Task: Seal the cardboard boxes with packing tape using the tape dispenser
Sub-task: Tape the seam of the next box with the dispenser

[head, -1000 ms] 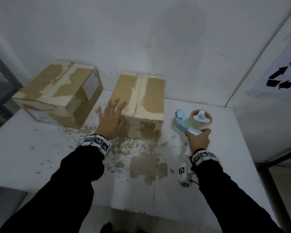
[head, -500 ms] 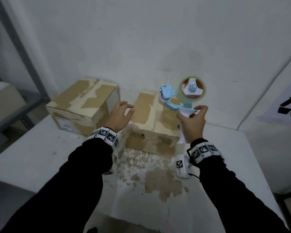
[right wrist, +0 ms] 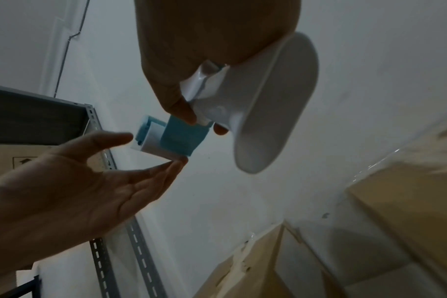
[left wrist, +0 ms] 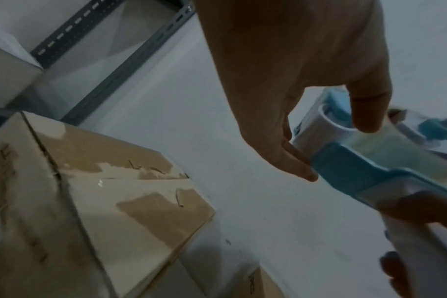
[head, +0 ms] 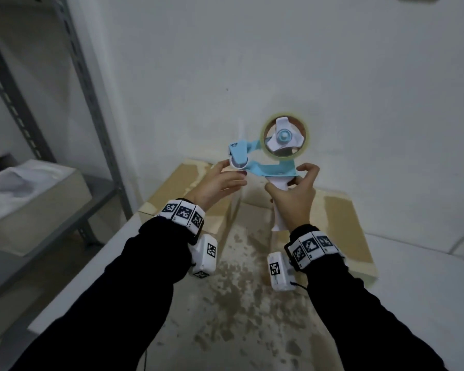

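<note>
My right hand [head: 292, 180] grips the white handle of a blue and white tape dispenser [head: 268, 167] and holds it up in front of the wall. A clear tape roll [head: 284, 137] sits on its hub. My left hand [head: 232, 170] pinches the dispenser's front roller end between thumb and fingertips. The left wrist view shows that roller [left wrist: 316, 129] under the thumb. In the right wrist view the handle [right wrist: 263, 104] fills the right hand's palm. Two closed cardboard boxes [head: 177, 188] [head: 340, 218] stand below on the white table [head: 413, 303], partly hidden by my hands.
A grey metal shelf rack [head: 91, 103] stands at the left and carries a box of white material [head: 32, 191]. The wall is right behind the boxes. Brown torn-paper patches [head: 241, 303] mark the table between my arms.
My right hand has lifted the dispenser off the table up to wall height. My left hand has left the box and moved onto the dispenser's front end.
</note>
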Available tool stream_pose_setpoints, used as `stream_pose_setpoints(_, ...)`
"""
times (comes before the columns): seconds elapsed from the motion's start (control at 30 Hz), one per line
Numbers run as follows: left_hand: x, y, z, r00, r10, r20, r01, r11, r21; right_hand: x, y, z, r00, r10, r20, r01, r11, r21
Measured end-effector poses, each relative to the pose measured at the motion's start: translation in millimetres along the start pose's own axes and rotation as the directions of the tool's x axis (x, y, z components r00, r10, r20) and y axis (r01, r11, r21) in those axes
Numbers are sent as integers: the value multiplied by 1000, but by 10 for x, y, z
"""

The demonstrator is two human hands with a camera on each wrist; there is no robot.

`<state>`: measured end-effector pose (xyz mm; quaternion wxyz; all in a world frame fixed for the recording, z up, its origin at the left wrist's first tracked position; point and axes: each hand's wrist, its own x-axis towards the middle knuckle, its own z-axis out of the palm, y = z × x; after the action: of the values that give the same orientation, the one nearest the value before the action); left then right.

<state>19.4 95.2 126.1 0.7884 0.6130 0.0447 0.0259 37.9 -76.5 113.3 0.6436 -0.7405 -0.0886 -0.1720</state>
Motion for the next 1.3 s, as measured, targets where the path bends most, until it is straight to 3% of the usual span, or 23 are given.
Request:
stream_pose_setpoints(0.3, 319, 159, -550, 998, 44, -52, -48, 996, -77, 30, -80, 844, 994, 102, -34, -101, 994, 38)
stream_pose_setpoints(0.67, 485, 170, -949, 989, 114, -94, -134, 962, -239, 127, -80, 1102, 962, 256, 92, -271, 931, 246)
stream_pose_setpoints(0.97, 754, 176, -1020, 961, 145, -234, -189, 965, -181, 390, 66, 1290, 977, 210, 18, -210, 958, 195)
stream_pose_setpoints(1.17, 994, 208, -1127, 973, 174, -154, -198, 967, -160, 568, 167, 1353, 986, 166, -22, -161, 974, 158)
stream_pose_setpoints(1.3, 1061, 189, -1210, 989, 114, -90, -133, 961, -241, 654, 227, 1344, 991, 115, -67, -111, 992, 56)
